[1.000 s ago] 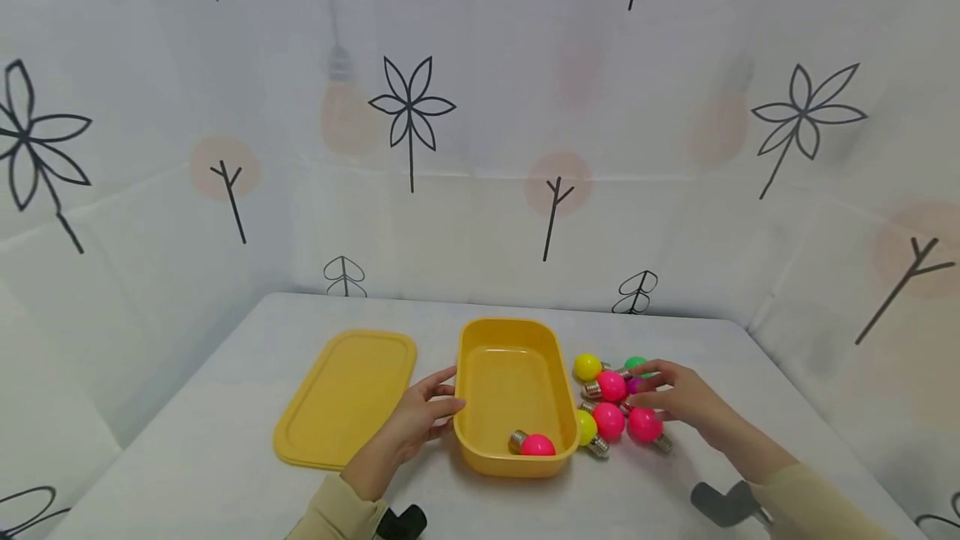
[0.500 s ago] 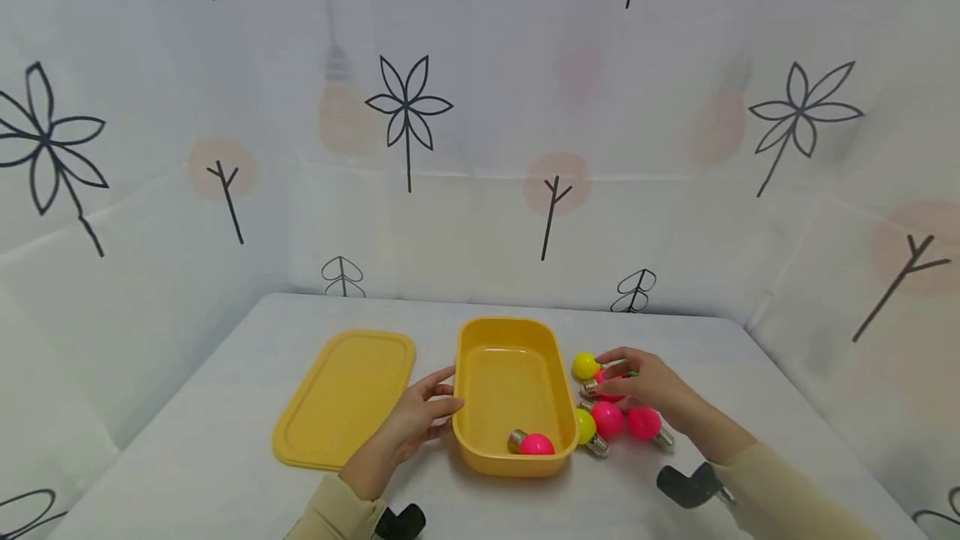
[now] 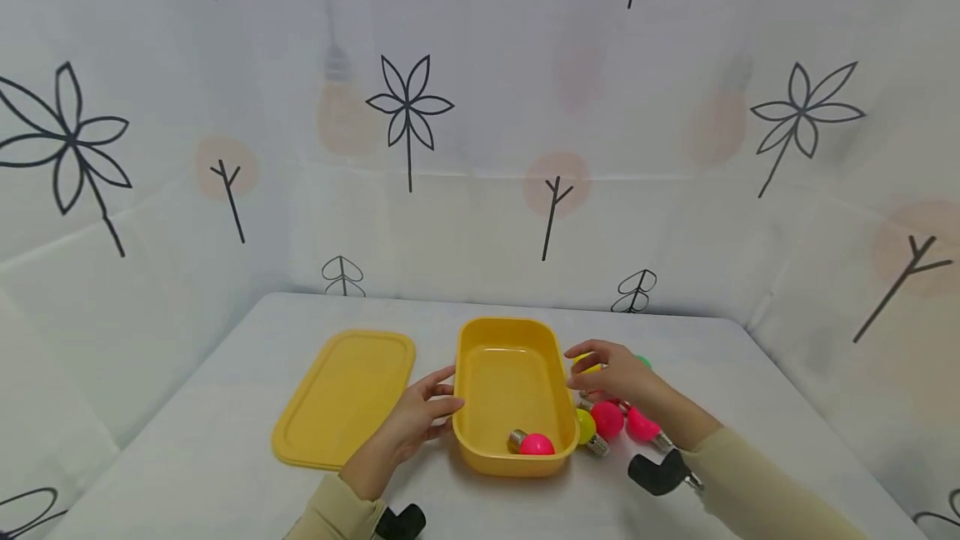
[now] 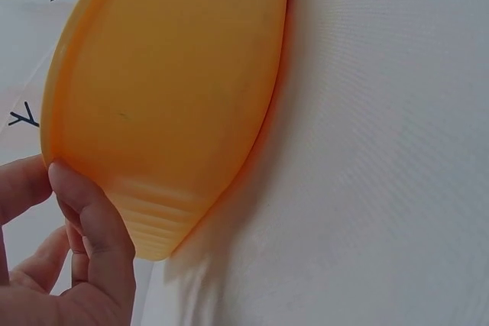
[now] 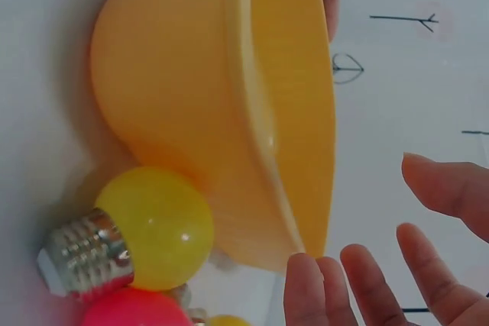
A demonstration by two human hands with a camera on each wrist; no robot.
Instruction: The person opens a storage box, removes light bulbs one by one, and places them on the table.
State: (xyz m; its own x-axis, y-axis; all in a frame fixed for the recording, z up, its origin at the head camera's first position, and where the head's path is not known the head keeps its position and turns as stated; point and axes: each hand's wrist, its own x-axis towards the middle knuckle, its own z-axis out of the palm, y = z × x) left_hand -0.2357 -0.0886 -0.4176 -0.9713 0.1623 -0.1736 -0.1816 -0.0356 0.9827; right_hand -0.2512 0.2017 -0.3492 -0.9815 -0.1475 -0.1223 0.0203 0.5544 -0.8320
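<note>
A yellow plastic container (image 3: 512,467) stands mid-table with one pink light bulb (image 3: 537,443) at its near end. At its left rim, my left hand (image 3: 415,417) grips the edge between thumb and fingers. My right hand (image 3: 618,373) is at the container's right rim, fingers apart and holding nothing in the right wrist view. Beneath and around that hand lie loose bulbs: yellow (image 3: 587,426), pink (image 3: 608,419), another pink (image 3: 639,424), and a green one (image 3: 642,362) mostly hidden. Against the container's outer wall rests a yellow bulb (image 5: 157,227) with a silver screw base.
A flat yellow lid (image 3: 345,398) lies left of the container. The table has a white cover (image 3: 225,407). Behind it hangs a pale cloth (image 3: 480,223) printed with plants. A dark wrist mount sits at each sleeve.
My right hand has moved left from the bulb pile to the container's right rim. My left hand, the container and the pink bulb inside have stayed put.
</note>
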